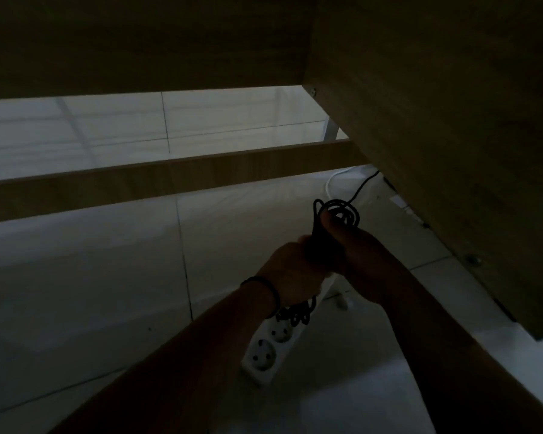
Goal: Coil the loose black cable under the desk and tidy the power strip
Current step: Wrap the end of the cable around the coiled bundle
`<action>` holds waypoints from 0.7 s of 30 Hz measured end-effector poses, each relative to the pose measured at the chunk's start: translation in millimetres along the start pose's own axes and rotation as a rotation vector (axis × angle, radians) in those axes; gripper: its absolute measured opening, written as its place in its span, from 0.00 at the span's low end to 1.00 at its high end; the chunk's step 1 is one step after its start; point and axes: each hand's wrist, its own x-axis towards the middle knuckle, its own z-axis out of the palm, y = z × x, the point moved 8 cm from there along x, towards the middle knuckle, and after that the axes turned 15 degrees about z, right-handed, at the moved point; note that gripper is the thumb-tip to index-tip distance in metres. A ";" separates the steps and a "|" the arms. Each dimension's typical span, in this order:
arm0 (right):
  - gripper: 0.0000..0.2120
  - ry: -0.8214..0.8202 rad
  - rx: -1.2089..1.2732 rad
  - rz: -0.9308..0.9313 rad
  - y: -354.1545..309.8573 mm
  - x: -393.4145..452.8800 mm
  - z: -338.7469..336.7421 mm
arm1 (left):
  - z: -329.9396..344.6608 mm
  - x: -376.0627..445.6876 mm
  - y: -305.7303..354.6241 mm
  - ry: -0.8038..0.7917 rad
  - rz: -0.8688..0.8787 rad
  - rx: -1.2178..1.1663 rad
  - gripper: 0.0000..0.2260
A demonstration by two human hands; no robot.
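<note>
Both hands' grip bundles round black cable (339, 214) loops; glossy tiles (76, 277).

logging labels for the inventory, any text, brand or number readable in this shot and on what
None can be read.
Power strip: white, two sockets show, no print visible.
Black cable, gripped by the left hand and right hand: no markings show.
Pale patch on the floor by the desk panel: too dim and blurred to tell if it bears text.
</note>
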 end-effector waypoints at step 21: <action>0.12 0.737 -1.036 0.036 75.0 -8.8 -61.6 | 2.9 -3.9 -17.1 -0.014 -0.098 0.118 0.14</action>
